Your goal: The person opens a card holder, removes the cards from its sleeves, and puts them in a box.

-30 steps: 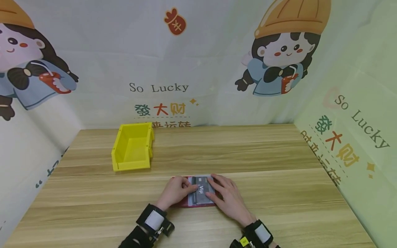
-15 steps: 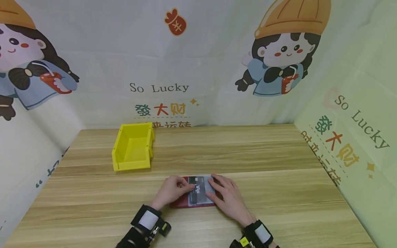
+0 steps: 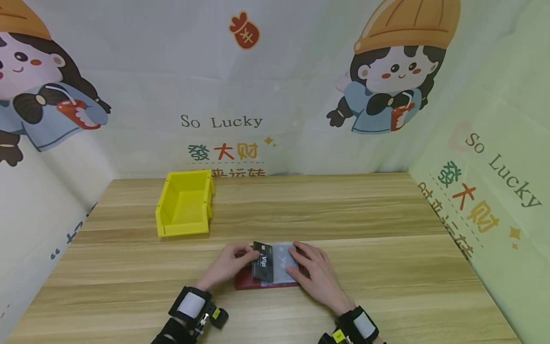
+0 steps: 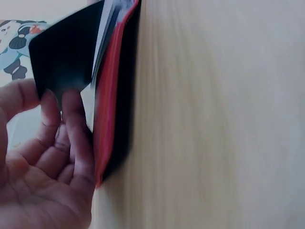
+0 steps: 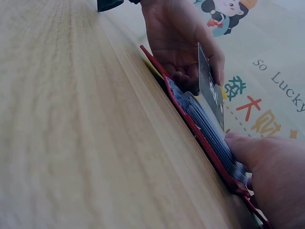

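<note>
Left hand point(image 3: 227, 263): I'm pinching the black card point(image 3: 264, 262), thumb on its printed face, fingertips behind. The grip sits at the outer edge, near one corner, which leaves the "Vip" print mostly uncovered and, I'd judge, lets the card swing like a page. The card stands tilted over the red card holder point(image 3: 247, 279), its inner edge down at the clear sleeves point(image 3: 281, 262). Can't tell if that edge is inside a sleeve or only resting against one.

Right hand point(image 3: 319, 274): not gripping anything. Fingers spread, index and thumb tips resting on the right part of the sleeves. Reads to me as a hold-down: a thin stack like that would probably slide or fan if only one side were handled. Can't see the other fingertips well enough to say what they touch.

Holder lies open on the table point(image 3: 378, 215), red cover showing to the left of the sleeves, right in front of me. Flat backing probably helps; light pressure should be enough. Faint lettering shows through the top sleeve.

Yellow bin point(image 3: 185, 204) stands beyond and left of the holder, well apart from both hands, so it doesn't crowd either wrist.
</note>
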The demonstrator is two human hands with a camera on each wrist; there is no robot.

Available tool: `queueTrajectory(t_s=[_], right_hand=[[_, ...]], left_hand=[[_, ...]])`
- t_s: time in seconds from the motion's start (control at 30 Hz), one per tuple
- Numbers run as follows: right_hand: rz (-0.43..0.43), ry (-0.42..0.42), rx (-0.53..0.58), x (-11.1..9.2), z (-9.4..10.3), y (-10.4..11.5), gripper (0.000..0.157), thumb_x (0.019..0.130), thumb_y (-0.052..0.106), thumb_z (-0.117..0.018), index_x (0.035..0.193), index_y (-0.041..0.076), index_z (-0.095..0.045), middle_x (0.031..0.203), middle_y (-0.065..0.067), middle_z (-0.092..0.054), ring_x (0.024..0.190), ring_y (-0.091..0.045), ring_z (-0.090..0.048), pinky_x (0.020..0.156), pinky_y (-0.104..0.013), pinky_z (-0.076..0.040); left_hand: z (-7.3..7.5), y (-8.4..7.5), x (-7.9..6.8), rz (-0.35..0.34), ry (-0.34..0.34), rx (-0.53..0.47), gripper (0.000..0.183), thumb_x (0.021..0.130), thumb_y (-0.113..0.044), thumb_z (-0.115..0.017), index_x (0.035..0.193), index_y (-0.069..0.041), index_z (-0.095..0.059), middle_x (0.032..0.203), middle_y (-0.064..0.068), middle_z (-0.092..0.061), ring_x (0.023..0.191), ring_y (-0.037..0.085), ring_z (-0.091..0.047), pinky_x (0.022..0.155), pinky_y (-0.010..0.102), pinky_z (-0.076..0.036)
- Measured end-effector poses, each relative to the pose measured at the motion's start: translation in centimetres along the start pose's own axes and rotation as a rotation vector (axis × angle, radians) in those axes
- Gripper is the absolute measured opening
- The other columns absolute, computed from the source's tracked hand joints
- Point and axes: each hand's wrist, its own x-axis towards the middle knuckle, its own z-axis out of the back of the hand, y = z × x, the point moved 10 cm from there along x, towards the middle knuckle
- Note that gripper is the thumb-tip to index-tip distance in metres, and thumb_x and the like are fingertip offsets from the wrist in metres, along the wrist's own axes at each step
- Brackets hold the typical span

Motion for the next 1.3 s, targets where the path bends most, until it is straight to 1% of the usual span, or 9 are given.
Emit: queueTrajectory(t_s=[0.2, 0.37, 0.5, 0.63, 0.9, 1.0, 1.1, 1.2, 1.3], right_hand=[[-0.002, -0.002, 0.002, 0.0, 0.2, 0.1, 0.05, 0.096, 0.033, -0.067, 0.139, 0.008, -0.06, 0.151, -0.012, -0.052, 0.137, -0.036, -0.047, 0.115, -0.06, -0.031], [0.005, -0.002, 0.007, 0.0, 0.1, 0.1, 0.051, 0.096, 0.033, -0.067, 0.139, 0.007, -0.06, 0.15, -0.012, -0.052, 0.137, -0.036, -0.047, 0.115, -0.06, -0.031], [0.022, -0.019, -0.007, 0.1, 0.1, 0.3, 0.05, 0.096, 0.032, -0.067, 0.138, 0.006, -0.061, 0.149, -0.013, -0.053, 0.136, -0.037, -0.048, 0.114, -0.061, -0.032], [0.027, -0.019, -0.003, 0.2, 0.0, 0.3, 0.05, 0.096, 0.033, -0.067, 0.138, 0.006, -0.061, 0.149, -0.014, -0.053, 0.136, -0.037, -0.048, 0.113, -0.061, -0.032], [0.013, -0.028, 0.017, 0.0, 0.2, 0.2, 0.05, 0.094, 0.032, -0.069, 0.137, 0.007, -0.062, 0.148, -0.013, -0.054, 0.136, -0.036, -0.049, 0.114, -0.061, -0.031], [0.003, -0.021, 0.029, 0.1, 0.1, 0.1, 0.05, 0.095, 0.033, -0.068, 0.137, 0.008, -0.061, 0.149, -0.012, -0.054, 0.137, -0.036, -0.048, 0.115, -0.061, -0.03], [0.006, -0.025, 0.023, 0.1, 0.0, 0.1, 0.05, 0.095, 0.034, -0.068, 0.136, 0.007, -0.062, 0.148, -0.012, -0.055, 0.136, -0.035, -0.049, 0.114, -0.061, -0.03], [0.011, -0.035, 0.02, 0.1, 0.1, 0.0, 0.049, 0.094, 0.032, -0.069, 0.135, 0.006, -0.063, 0.147, -0.013, -0.055, 0.135, -0.036, -0.05, 0.114, -0.061, -0.031], [0.018, -0.042, 0.017, 0.0, 0.2, -0.1, 0.047, 0.094, 0.032, -0.069, 0.134, 0.006, -0.064, 0.146, -0.013, -0.056, 0.134, -0.036, -0.051, 0.113, -0.061, -0.032]], left_hand=[[0.8, 0.1, -0.5, 0.004, 0.023, -0.087, 0.027, 0.099, -0.026, -0.063, 0.101, 0.0, -0.068, 0.089, 0.008, -0.073, 0.077, 0.011, -0.059, 0.066, 0.022, -0.046], [1.9, 0.8, -0.8, 0.052, 0.019, -0.174, 0.034, 0.1, -0.028, -0.062, 0.112, 0.003, -0.066, 0.093, 0.011, -0.076, 0.079, 0.011, -0.064, 0.07, 0.023, -0.052], [4.3, 0.7, -0.8, 0.046, -0.073, -0.224, 0.034, 0.101, -0.022, -0.061, 0.118, 0.007, -0.063, 0.1, 0.018, -0.076, 0.078, 0.009, -0.067, 0.072, 0.024, -0.056], [7.6, 0.6, -1.0, 0.036, -0.223, -0.246, 0.034, 0.101, -0.016, -0.06, 0.122, 0.011, -0.061, 0.103, 0.022, -0.076, 0.072, 0.003, -0.067, 0.071, 0.024, -0.058], [14.3, 0.8, -1.4, 0.077, -0.47, -0.168, 0.042, 0.102, -0.025, -0.059, 0.131, 0.006, -0.059, 0.088, -0.007, -0.075, 0.068, -0.003, -0.063, 0.07, 0.02, -0.055], [16.6, 0.8, -1.4, 0.083, -0.566, -0.152, 0.044, 0.103, -0.023, -0.057, 0.133, 0.008, -0.057, 0.086, -0.006, -0.072, 0.063, -0.005, -0.06, 0.064, 0.019, -0.056], [18.0, 0.7, -1.2, 0.089, -0.608, -0.133, 0.045, 0.105, -0.021, -0.052, 0.137, 0.011, -0.052, 0.096, 0.011, -0.071, 0.059, -0.005, -0.059, 0.06, 0.02, -0.056], [18.7, 0.7, -0.6, 0.099, -0.593, -0.131, 0.048, 0.107, -0.019, -0.045, 0.144, 0.012, -0.043, 0.114, 0.027, -0.062, 0.062, -0.004, -0.058, 0.058, 0.02, -0.056], [19.1, 1.3, 0.0, 0.159, -0.582, -0.102, 0.048, 0.108, -0.018, -0.041, 0.147, 0.009, -0.039, 0.128, 0.03, -0.054, 0.074, 0.004, -0.059, 0.059, 0.016, -0.055]])
